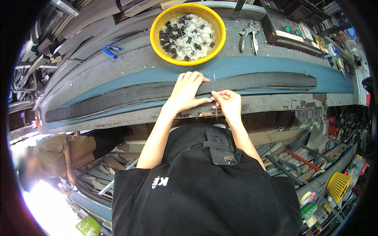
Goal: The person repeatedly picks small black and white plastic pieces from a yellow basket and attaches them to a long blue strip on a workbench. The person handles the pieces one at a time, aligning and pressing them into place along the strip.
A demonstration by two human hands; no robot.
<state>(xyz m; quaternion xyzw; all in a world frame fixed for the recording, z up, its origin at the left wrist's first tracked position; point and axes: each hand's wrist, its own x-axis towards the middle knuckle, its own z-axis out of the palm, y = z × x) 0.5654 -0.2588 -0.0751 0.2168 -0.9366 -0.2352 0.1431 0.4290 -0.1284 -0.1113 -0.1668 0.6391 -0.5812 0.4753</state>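
"From the head view, where does the dark pleated bundle (pixel 134 93) lie?"
"Under the left hand (pixel 184 92), whose fingers spread over it, thumb apart; that hand is nearer. It's just beyond the right hand (pixel 229 103)'s fingers."
"And those?"
"Pinched together on a thin strand (pixel 216 113) that hangs toward the body."
"Its long axis?"
"The bundle's runs left to right, past both hands' fingers, along the table (pixel 132 61)."

Place: looks like a workshop
Worn bench (pixel 134 51): holds pliers (pixel 249 30)
Yellow basket (pixel 185 63): holds lots of tiny bits
Long strips (pixel 91 19): lie in big piles
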